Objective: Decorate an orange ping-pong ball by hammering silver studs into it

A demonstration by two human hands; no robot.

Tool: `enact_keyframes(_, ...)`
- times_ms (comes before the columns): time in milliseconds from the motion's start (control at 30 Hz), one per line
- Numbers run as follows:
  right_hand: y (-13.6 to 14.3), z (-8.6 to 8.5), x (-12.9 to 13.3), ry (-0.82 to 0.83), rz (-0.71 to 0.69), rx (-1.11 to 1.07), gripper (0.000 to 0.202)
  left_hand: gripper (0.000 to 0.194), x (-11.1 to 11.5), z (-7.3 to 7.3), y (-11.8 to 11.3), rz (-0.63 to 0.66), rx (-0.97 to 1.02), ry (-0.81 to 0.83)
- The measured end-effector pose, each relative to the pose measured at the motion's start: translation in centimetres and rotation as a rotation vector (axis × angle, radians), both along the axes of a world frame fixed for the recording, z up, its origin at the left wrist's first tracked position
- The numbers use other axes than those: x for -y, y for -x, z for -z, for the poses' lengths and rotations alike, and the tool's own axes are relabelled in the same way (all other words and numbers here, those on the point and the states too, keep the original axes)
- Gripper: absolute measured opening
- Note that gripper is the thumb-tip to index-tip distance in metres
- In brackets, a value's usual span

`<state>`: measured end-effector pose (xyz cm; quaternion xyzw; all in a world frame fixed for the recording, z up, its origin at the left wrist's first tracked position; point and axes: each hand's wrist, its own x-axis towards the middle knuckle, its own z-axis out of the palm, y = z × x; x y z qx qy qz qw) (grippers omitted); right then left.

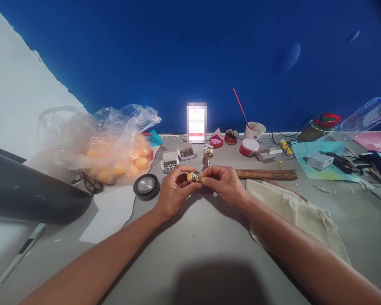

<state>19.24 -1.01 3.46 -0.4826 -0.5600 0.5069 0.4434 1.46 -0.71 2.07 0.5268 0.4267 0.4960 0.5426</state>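
My left hand [173, 190] is closed around a small yellow egg [189, 178], which has shiny silver studs [194, 176] over its right part. From the other side, the thumb and fingers of my right hand [224, 182] pinch at the egg's studded end; whether a loose stud is between them is hidden. Just beyond my hands lies a hammer with a metal head [206, 162] and a wooden handle [266, 174]. Behind its head sits a rounded piece covered in silver studs [208, 151]. Two small open boxes [170, 163] of metal studs stand past my left hand.
A clear plastic bag [114, 144] of yellow eggs stands left, near a round black tin [146, 186]. A folded cloth [282, 207] lies under my right forearm. At the back are a lit screen [197, 123], a red-and-white tub [249, 147] and a cup [255, 130] holding a red stick.
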Motion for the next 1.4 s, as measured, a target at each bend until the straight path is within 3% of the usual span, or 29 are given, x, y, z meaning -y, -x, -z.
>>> enact_keyframes(267,0.5,0.2,0.4,-0.066,0.097,0.067,0.018,0.045,0.0,0.0,-0.2,-0.020,0.006,0.025)
enact_keyframes(533,-0.6,0.3,-0.3,0.068,-0.070,-0.055,0.024,0.046,0.2,0.4,0.2,0.013,-0.013,-0.007)
enact_keyframes(833,-0.2,0.1,-0.1,0.032,-0.041,-0.036,0.019,0.032,0.1,0.5,0.3,-0.056,-0.171,-0.349)
enact_keyframes(933,-0.1,-0.1,0.0,-0.010,0.000,-0.010,0.016,0.032,0.1,0.3,0.3,-0.050,-0.144,-0.295)
enact_keyframes(1133,-0.7,0.1,-0.4,0.152,-0.077,-0.181,0.033,0.036,0.2,0.1,0.3,0.036,-0.085,-0.119)
enact_keyframes(1300,-1.0,0.1,-0.5,0.107,-0.114,-0.058,0.033,0.037,0.0,0.4,0.4,0.015,-0.102,-0.145)
enact_keyframes(1400,-1.2,-0.1,-0.5,0.074,-0.112,0.001,0.031,0.043,-0.1,0.4,0.4,0.052,-0.050,-0.062)
